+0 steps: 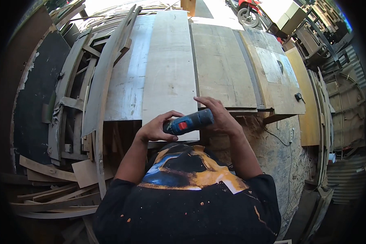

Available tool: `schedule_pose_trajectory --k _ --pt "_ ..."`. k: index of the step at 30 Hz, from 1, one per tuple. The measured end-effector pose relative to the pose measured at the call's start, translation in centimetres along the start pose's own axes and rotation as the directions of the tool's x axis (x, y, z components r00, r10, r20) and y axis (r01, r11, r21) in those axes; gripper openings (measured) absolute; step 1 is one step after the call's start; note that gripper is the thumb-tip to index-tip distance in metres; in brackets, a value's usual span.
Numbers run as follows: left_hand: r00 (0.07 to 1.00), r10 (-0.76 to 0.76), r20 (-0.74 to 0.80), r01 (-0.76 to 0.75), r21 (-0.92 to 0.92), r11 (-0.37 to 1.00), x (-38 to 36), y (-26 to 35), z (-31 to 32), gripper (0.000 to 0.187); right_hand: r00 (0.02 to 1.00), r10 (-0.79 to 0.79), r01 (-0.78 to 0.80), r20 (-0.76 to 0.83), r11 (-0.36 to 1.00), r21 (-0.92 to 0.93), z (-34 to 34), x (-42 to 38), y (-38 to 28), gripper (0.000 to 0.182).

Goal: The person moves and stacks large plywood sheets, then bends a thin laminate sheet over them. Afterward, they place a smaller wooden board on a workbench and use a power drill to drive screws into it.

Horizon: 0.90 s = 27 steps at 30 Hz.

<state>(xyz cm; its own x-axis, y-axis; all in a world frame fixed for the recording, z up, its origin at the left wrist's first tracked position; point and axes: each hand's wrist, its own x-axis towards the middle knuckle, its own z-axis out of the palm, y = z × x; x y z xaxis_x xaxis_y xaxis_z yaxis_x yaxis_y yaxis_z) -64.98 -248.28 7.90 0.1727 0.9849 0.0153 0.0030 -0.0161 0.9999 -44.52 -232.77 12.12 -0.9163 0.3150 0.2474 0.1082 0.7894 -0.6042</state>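
A blue and black handheld power tool (190, 122) with a red switch is held tilted above the near end of a long pale wooden board (171, 61). Its exact kind cannot be made out. My left hand (156, 127) is closed around the tool's left end, fingers on the far side and thumb on the near side. At the tool's other end is my right hand (220, 116), its fingers stretched out over the far side and not wrapped around the body. Whether the right palm touches the tool is hard to tell.
A wooden worktop (223, 65) lies right of the board, with a circular saw blade (280, 66) projecting farther right. Wooden frames (79, 81) and scrap strips (57, 195) crowd the left. A cable (278, 140) runs along the dusty floor. A red motorcycle (249, 12) stands beyond.
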Motion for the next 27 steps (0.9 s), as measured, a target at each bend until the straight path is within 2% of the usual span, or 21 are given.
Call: schedule_pose_trajectory --k 2,5,6,8,9,10,11,13,14,16,17,18,19,20,21,22,23,24,25,26,27 --pt "0.992 0.039 0.116 -0.026 -0.115 0.993 0.1 0.4 1.0 0.068 0.948 -0.055 -0.058 0.313 0.939 0.339 0.2 -0.2 0.0 0.070" --pt "0.993 0.011 0.119 0.008 -0.151 0.988 0.1 -1.1 0.7 0.067 0.932 0.160 -0.312 0.326 0.812 0.494 3.3 -2.3 0.3 0.055" --pt "0.993 -0.021 0.119 0.041 -0.161 0.986 0.0 -1.5 0.7 0.066 0.926 0.162 -0.322 0.341 0.810 0.489 4.0 -2.9 0.5 0.055" --pt "0.993 -0.055 0.105 0.077 -0.213 0.974 0.1 -1.8 0.6 0.064 0.961 0.170 -0.259 0.216 0.827 0.500 4.9 -3.0 0.8 0.052" --pt "0.993 -0.058 0.103 0.071 -0.131 0.989 0.3 -1.8 0.5 0.062 0.979 0.132 -0.183 0.152 0.899 0.397 5.4 -3.2 1.0 0.045" --pt "0.993 -0.064 0.101 0.069 -0.047 0.997 0.4 -1.6 0.4 0.060 0.978 0.134 -0.188 0.161 0.898 0.397 6.0 -3.4 1.4 0.045" --pt "0.988 -0.111 0.108 0.113 -0.014 0.993 0.6 -1.2 0.0 0.061 0.967 0.207 -0.253 0.151 0.859 0.445 6.7 -3.8 1.8 0.042" --pt "0.993 -0.089 0.081 0.069 0.223 0.972 1.1 0.4 -0.4 0.058 0.932 0.349 -0.330 0.098 0.707 0.626 8.2 -4.4 1.3 0.035" --pt "0.992 -0.097 0.084 0.063 0.338 0.939 1.4 1.1 -0.7 0.057 0.930 0.352 -0.336 0.104 0.704 0.626 8.6 -4.4 0.9 0.035" --pt "0.993 -0.067 0.101 0.021 0.399 0.917 2.0 1.0 -1.5 0.056 0.902 0.413 -0.397 0.127 0.679 0.617 8.6 -4.1 0.4 0.043" --pt "0.989 -0.036 0.144 -0.030 0.431 0.902 2.2 1.3 -1.7 0.056 0.945 0.320 -0.277 0.062 0.686 0.673 9.3 -4.0 1.3 0.067" --pt "0.982 -0.009 0.187 -0.080 0.460 0.884 2.3 1.7 -1.9 0.056 0.945 0.320 -0.283 0.070 0.688 0.668 9.1 -3.7 1.7 0.067" --pt "0.976 -0.104 0.191 -0.024 0.571 0.821 2.5 2.2 -2.0 0.050 0.981 0.175 -0.188 0.083 0.750 0.634 8.6 -3.0 2.0 0.078" --pt "0.977 -0.100 0.187 -0.023 0.564 0.826 2.6 1.9 -2.5 0.050 0.994 0.028 -0.085 0.104 0.794 0.602 8.2 -2.4 2.2 0.089" --pt "0.977 0.145 0.156 -0.213 0.679 0.703 2.9 1.2 -3.1 0.045 0.987 0.035 -0.135 0.159 0.723 0.677 7.9 -2.0 2.0 0.098" --pt "0.910 0.383 0.161 -0.355 0.779 0.516 3.3 0.5 -3.9 0.041 0.939 0.192 -0.341 0.284 0.440 0.831 7.2 -1.6 0.5 0.092" --pt "0.910 0.386 -0.155 -0.183 0.683 0.707 3.8 -0.6 -4.9 0.035 0.894 0.293 -0.438 0.338 0.423 0.793 7.1 -1.3 1.0 0.089" --pt "0.838 0.306 -0.451 -0.045 0.503 0.863 4.3 -2.1 -6.0 0.030 0.835 0.392 -0.532 0.386 0.395 0.749 7.1 -1.0 1.6 0.085" --pt "0.770 0.214 -0.601 0.089 0.434 0.897 4.8 -4.8 -8.3 0.033 0.787 0.517 -0.555 0.336 0.358 0.750 7.5 -0.6 1.7 0.061" --pt "0.672 0.119 -0.731 0.210 0.342 0.916 5.2 -8.0 -10.0 0.037 0.777 0.532 -0.553 0.336 0.323 0.768 7.7 0.0 2.6 0.038" --pt "0.673 0.119 -0.730 0.203 0.337 0.919 5.5 -10.6 -10.2 0.037 0.760 0.572 -0.547 0.308 0.309 0.778 7.5 0.8 2.6 0.030"
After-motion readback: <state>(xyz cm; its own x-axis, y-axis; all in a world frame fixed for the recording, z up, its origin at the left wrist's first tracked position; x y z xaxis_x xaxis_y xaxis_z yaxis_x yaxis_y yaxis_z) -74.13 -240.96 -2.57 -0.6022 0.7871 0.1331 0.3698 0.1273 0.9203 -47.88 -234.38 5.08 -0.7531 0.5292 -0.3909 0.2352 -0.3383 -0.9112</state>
